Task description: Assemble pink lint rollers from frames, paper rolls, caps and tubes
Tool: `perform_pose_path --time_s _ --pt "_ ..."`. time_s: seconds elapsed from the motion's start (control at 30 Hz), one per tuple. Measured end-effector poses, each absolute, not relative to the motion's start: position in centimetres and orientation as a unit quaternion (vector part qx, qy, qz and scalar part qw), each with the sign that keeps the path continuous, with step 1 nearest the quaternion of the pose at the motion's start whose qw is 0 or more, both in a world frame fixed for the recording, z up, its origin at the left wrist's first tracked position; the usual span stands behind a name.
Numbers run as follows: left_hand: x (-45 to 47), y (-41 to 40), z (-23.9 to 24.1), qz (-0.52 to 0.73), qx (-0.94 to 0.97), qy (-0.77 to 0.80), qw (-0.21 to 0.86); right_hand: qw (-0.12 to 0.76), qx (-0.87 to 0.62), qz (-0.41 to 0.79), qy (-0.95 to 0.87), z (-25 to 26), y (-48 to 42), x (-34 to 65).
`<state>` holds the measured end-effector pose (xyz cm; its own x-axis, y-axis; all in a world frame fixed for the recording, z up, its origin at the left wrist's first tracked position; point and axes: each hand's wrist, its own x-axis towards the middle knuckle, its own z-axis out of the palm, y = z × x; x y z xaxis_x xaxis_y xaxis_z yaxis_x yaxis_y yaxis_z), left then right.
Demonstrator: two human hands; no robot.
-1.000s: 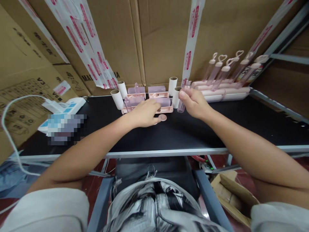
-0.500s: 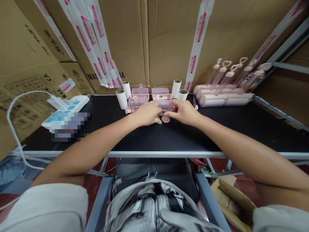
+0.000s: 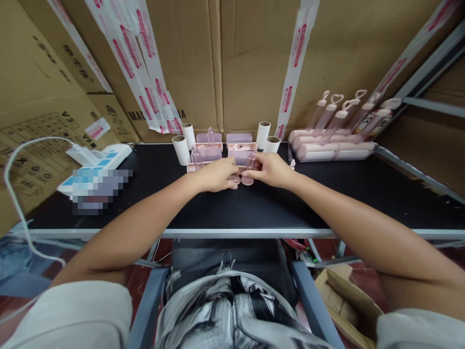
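My right hand (image 3: 274, 169) is closed round a clear pink bottle-shaped piece (image 3: 251, 161), which stands about upright. Directly below that piece is a round pink disc (image 3: 247, 182); whether the two are joined I cannot tell. Beside it, my left hand (image 3: 218, 175) has its thumb and fingers curled at a second small round disc (image 3: 236, 180), partly hidden by the fingers. Behind both hands lie open pink box-like holders (image 3: 241, 147). Two similar clear pink pieces stand to the left, one nearer (image 3: 196, 158) and one farther back (image 3: 211, 137).
White cardboard tubes (image 3: 180, 150) flank the holders on both sides. At the right, pale pink cylinders (image 3: 327, 153) lie stacked beneath clear tubes with heart-shaped loops (image 3: 337, 99). A white power strip (image 3: 119, 154) sits at left. Cardboard (image 3: 250, 63) walls the back of the black table (image 3: 225, 211).
The clear pink piece in my right hand has gone from tilted to about upright over the disc. My left hand stays low beside it, and more of its disc shows.
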<state>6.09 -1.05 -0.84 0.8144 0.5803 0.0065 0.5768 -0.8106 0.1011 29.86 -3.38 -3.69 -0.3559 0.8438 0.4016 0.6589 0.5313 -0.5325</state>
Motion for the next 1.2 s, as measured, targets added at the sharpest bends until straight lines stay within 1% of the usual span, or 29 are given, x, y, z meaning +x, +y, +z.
perform_pose_path --time_s 0.13,0.2,0.3,0.33,0.37,0.4,0.47,0.53,0.57,0.63,0.7,0.77,0.8,0.87,0.93,0.97,1.03,1.1,1.2 --pt "6.3 -1.2 -1.1 0.02 0.948 0.316 0.032 0.333 -0.475 0.145 -0.801 -3.5 -3.7 29.7" --pt "6.4 -1.2 -1.3 0.03 0.95 0.309 0.028 0.358 -0.482 0.128 -0.789 -2.6 -4.1 30.4" --pt "6.4 -1.2 -1.5 0.045 0.954 0.296 0.024 0.438 -0.526 0.031 -0.728 -0.3 -4.6 33.2" --pt "6.5 -1.2 -1.5 0.045 0.953 0.298 0.02 0.458 -0.561 -0.011 -0.69 0.5 -4.7 34.6" --pt "6.5 -1.3 -1.5 0.043 0.952 0.303 0.016 0.456 -0.603 -0.04 -0.654 1.1 -4.7 35.9" --pt "6.6 -1.4 -1.5 0.039 0.95 0.308 0.011 0.431 -0.647 -0.056 -0.627 1.5 -4.7 37.2" --pt "6.8 -1.5 -1.6 0.035 0.949 0.314 0.007 0.31 -0.714 -0.037 -0.626 1.5 -4.2 39.2" --pt "7.1 -1.7 -1.6 0.031 0.947 0.32 0.009 0.193 -0.739 0.007 -0.645 0.6 -3.5 40.2" --pt "7.2 -1.8 -1.6 0.029 0.946 0.323 0.012 0.153 -0.74 0.022 -0.655 0.0 -3.2 40.4" --pt "7.1 -1.9 -1.4 0.027 0.944 0.327 0.02 0.116 -0.735 0.036 -0.667 -1.0 -2.6 40.5" --pt "6.8 -2.0 -1.2 0.034 0.944 0.326 0.032 0.105 -0.729 0.045 -0.675 -1.2 -2.5 40.5" --pt "6.2 -2.1 -0.6 0.052 0.943 0.325 0.044 0.129 -0.716 0.047 -0.684 -0.4 -3.2 40.5" --pt "5.8 -2.2 -0.2 0.067 0.943 0.322 0.047 0.159 -0.703 0.042 -0.692 0.2 -3.9 40.3" --pt "5.0 -2.3 0.8 0.105 0.944 0.31 0.041 0.25 -0.65 0.031 -0.717 1.5 -5.6 39.4" --pt "4.2 -2.5 1.8 0.156 0.943 0.293 0.038 0.341 -0.565 0.03 -0.75 2.4 -7.1 37.4" --pt "4.0 -2.6 2.2 0.189 0.938 0.287 0.042 0.363 -0.516 0.022 -0.776 2.6 -7.7 36.0" --pt "3.6 -2.7 2.7 0.267 0.919 0.281 0.068 0.357 -0.43 -0.04 -0.828 2.8 -8.1 33.0" --pt "3.6 -2.6 2.6 0.333 0.891 0.284 0.121 0.321 -0.38 -0.109 -0.86 2.7 -7.6 30.1" --pt "4.2 -2.2 1.3 0.36 0.852 0.297 0.237 0.26 -0.368 -0.154 -0.879 2.6 -5.8 27.1"
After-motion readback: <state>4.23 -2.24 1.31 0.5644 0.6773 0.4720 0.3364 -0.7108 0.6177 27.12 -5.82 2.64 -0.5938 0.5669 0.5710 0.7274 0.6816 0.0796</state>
